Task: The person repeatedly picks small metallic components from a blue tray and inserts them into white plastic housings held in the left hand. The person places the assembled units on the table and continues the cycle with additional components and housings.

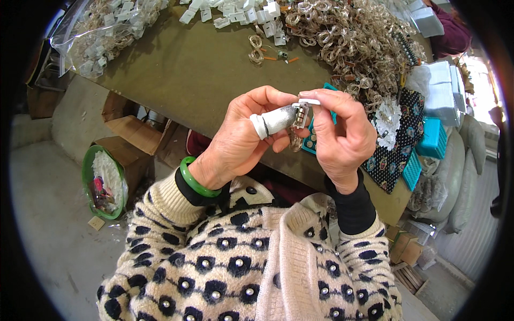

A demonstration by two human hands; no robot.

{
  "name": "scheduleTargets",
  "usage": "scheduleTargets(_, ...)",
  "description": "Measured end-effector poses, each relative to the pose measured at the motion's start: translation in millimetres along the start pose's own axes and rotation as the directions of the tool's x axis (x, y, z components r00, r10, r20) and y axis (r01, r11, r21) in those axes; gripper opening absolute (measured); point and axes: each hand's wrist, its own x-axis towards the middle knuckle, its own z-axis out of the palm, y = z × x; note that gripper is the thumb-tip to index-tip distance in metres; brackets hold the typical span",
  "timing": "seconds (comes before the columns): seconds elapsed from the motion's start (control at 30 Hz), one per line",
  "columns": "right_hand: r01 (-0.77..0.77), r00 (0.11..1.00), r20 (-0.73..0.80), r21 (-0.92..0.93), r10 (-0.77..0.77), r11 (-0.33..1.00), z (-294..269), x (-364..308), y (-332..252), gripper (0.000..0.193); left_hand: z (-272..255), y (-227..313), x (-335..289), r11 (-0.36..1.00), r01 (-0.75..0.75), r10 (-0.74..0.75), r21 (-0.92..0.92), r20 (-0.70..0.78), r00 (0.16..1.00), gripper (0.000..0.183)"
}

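Note:
In front of my chest, my left hand [233,125] grips a small battery case [301,115] with a stack of shiny round cells showing in its open side. One of its digits wears a greyish-white finger cover [273,121], tied with a dark band. My right hand [345,131] pinches a small flat white plastic lid [309,101] at the case's upper end; whether the two are joined I cannot tell. A bit of clear coiled wire [295,141] hangs under the case. Partly hidden behind my right fingers is a teal tray [309,145] with round cells in it.
Coiled clear wire strings [348,43] heap on the olive table [198,75], beside loose white cases [235,13]. A plastic bag [110,37] lies far left. Teal baskets [431,138] and a dark patterned cloth [404,144] sit right. A green basin [85,182] stands on the floor.

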Motion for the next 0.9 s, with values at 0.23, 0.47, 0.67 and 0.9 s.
scheduleTargets(0.23,0.075,0.997,0.018,0.080,-0.076,0.994,5,0,8,0.031,2,-9,0,0.993,-0.099,0.101,0.062,-0.030,0.994,0.016)
scheduleTargets(0.47,-0.045,0.994,0.105,0.082,0.036,0.996,3,-6,-3,0.036,1,-14,6,0.997,-0.058,0.055,-0.047,-0.074,0.996,0.018)
scheduleTargets(0.67,0.151,0.988,0.030,-0.022,-0.151,0.988,15,-10,5,0.027,3,-20,7,0.980,0.028,-0.052,-0.196,-0.122,0.991,0.008)
scheduleTargets(0.9,0.167,0.986,0.020,-0.131,-0.166,0.977,19,-8,0,0.022,-2,-23,5,0.982,0.033,-0.051,-0.183,-0.095,0.994,0.010)
